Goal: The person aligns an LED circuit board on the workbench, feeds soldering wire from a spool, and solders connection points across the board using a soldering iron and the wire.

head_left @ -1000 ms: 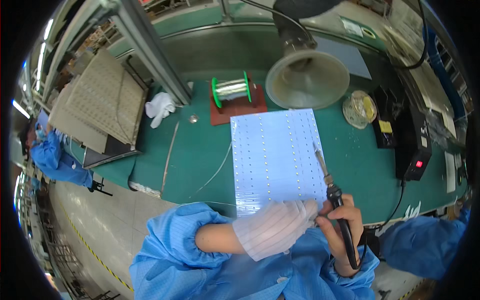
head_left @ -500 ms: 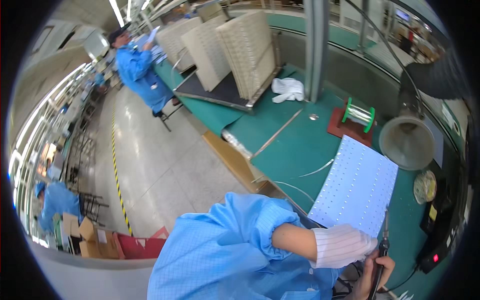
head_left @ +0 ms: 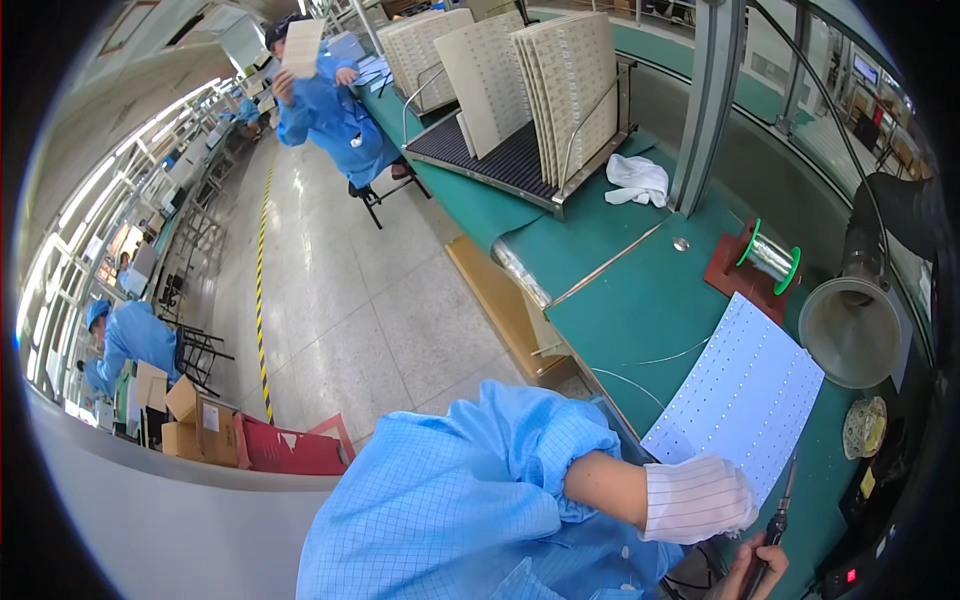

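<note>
- My view is swinging left from a second ago, so the white board [head_left: 735,390] is now appearing farther right, and the tip of the soldering iron [head_left: 778,525] is now showing just off its right edge instead of over it.
- A co-worker [head_left: 345,115] across the aisle is now raising a pale panel [head_left: 302,48] in front of the head.
- My bare right hand [head_left: 755,568] is closing around the iron's dark handle, low in view, with the tip pointing up and away from me.
- My left hand [head_left: 700,497], wearing a white striped glove, is covering the board's near edge; its fingers are hiding, so I am not able to tell whether it is gripping anything.
- The board, carrying rows of small dots, is lying flat on the green table [head_left: 620,300].
- A thin wire [head_left: 630,382] is curving beside its left edge.
- Beyond the board, a spool [head_left: 770,256] is sitting on a red stand [head_left: 722,268], and a wide grey funnel [head_left: 848,330] is opening just right of them.
- Farther left, a white cloth [head_left: 637,180] is lying crumpled near a rack [head_left: 500,150] that is holding upright panels [head_left: 570,95].
</note>
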